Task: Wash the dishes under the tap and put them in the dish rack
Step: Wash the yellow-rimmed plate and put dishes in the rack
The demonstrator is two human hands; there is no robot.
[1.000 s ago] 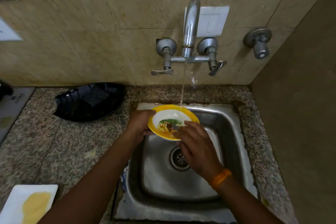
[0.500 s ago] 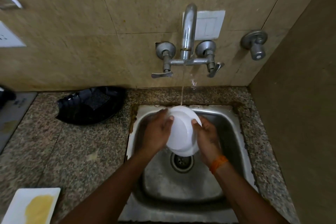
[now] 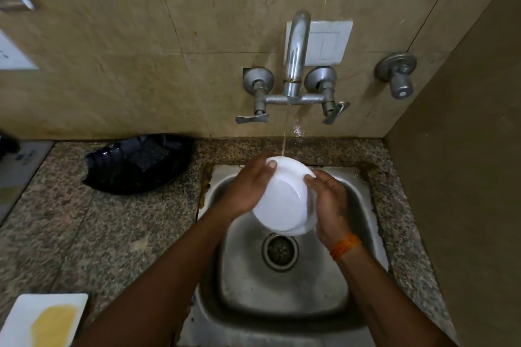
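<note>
A small plate (image 3: 283, 200) shows its white underside, tilted on edge over the steel sink (image 3: 284, 298). My left hand (image 3: 248, 186) grips its left rim with the thumb over the back. My right hand (image 3: 328, 200) holds the right rim, fingers curled round the edge. A thin stream of water from the tap (image 3: 294, 65) lands on the plate's top edge. The plate's front face is turned away from me.
A black dish with a scrubber (image 3: 138, 163) sits on the granite counter (image 3: 84, 234) left of the sink. A white plate with yellow residue (image 3: 45, 321) lies at the near left corner. A brown wall (image 3: 465, 177) closes the right side.
One second ago the plate faced up, yellow rim and food residue showing, my right hand rubbing it. It has since been flipped to its white back, and both hands hold its rim.
</note>
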